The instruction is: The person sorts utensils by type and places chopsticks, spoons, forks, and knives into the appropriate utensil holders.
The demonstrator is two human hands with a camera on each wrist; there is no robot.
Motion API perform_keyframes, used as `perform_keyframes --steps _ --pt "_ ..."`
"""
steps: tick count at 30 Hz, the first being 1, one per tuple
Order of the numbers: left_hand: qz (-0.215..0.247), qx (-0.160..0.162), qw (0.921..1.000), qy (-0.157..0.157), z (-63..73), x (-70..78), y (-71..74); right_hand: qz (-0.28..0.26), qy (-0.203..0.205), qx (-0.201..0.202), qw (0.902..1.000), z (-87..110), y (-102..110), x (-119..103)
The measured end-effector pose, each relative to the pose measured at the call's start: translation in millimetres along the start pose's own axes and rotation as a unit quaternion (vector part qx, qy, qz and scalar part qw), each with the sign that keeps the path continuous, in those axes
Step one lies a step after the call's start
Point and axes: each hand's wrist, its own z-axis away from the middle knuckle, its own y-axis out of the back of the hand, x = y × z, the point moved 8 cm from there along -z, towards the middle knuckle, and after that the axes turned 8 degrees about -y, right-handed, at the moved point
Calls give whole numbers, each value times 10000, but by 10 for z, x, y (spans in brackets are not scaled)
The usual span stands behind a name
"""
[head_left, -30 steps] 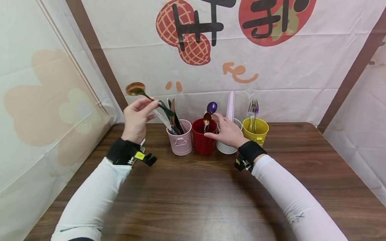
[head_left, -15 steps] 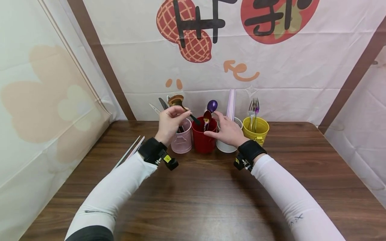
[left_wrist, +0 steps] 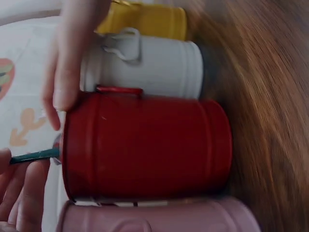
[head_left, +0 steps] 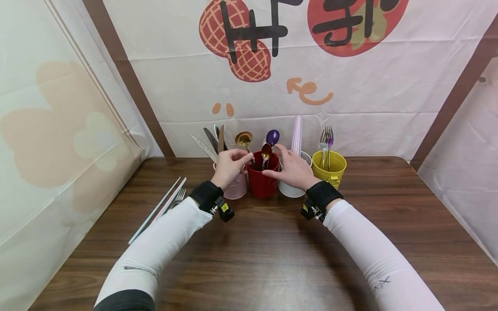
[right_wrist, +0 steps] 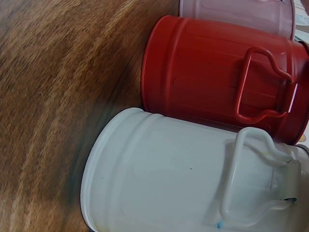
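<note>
My left hand (head_left: pixel 230 165) pinches a spoon (head_left: pixel 244 139) with a gold bowl and green handle. The bowl points up, and the handle (left_wrist: pixel 34 155) reaches down into the mouth of the red bucket (head_left: pixel 261 183). At the right side of that bucket's rim rests my right hand (head_left: pixel 294 169), thumb in front, fingers spread toward the back. Inside the red bucket stand a purple spoon (head_left: pixel 272 137) and a dark red-looking spoon (head_left: pixel 266 150). The right wrist view shows the bucket side and handle, with no fingers visible.
A pink bucket (head_left: pixel 236 189) with several knives (head_left: pixel 211 140) stands left of the red one. To the right are a white bucket (head_left: pixel 292 190) with chopsticks (head_left: pixel 297 134) and a yellow bucket (head_left: pixel 330 172) with forks (head_left: pixel 327 139). Loose chopsticks (head_left: pixel 155 209) and a fork (head_left: pixel 180 196) lie at left.
My left hand has carried the gold spoon rightward from beyond the pink bucket, and its handle end has gone down into the red bucket. The right hand has stayed at the rim.
</note>
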Motion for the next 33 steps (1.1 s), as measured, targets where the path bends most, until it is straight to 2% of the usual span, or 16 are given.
perform_keyframes --steps 2,4,7,9,14,17,19,23,33 --pt "-507 -215 9985 -35 -14 -16 -21 30 -2 -13 10000 -1 2 -10" --pt "-1183 -402 9920 -192 -33 2 -40 40 -5 -27 10000 -3 6 -16" --pt "-2114 -694 9742 -388 -70 43 -91 30 15 -15 10000 -6 22 -26" --pt "-2563 -909 9612 -463 -100 82 -143 31 31 25 10000 -7 37 -29" --pt "-3337 -1336 9329 -211 -171 87 -242 12 34 81 10000 3 51 -35" --pt "-3700 -1405 9183 44 -205 36 -254 -44 32 41 10000 17 34 -41" --pt "-3840 -1411 9123 183 -217 -8 -256 -56 41 28 10000 24 20 -45" --pt "-3914 -1326 9103 237 -230 -57 -254 -37 54 44 10000 34 10 -53" --pt "-3607 -1216 9247 -37 -186 37 -204 22 48 114 9999 34 29 -36"
